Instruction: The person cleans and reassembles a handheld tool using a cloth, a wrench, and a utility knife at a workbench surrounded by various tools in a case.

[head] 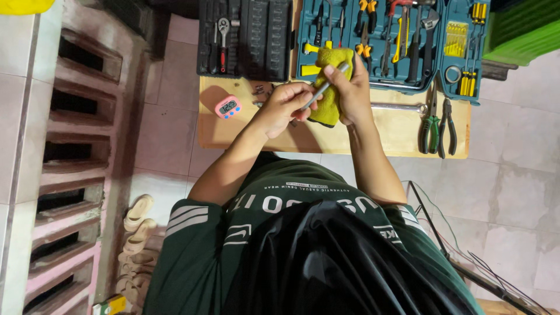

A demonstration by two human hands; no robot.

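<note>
My left hand (286, 105) grips the lower end of a slim silver metal tool (319, 93), which slants up to the right. My right hand (350, 87) holds a yellow cloth (331, 108) folded around the tool, with the thumb pressing on the tool's upper end. Both hands are raised above a wooden board (396, 137) lying on the tiled floor.
An open tool case sits at the far edge of the board, with a black socket tray (245, 38) and a teal tray (396, 41) of hand tools. On the board lie a pink digital timer (228, 107), green-handled pliers (430, 125), black pliers (448, 125), a long wrench (399, 107) and small bits (259, 90). Pink balusters (76, 146) stand at the left, thin wires (443, 233) at the right.
</note>
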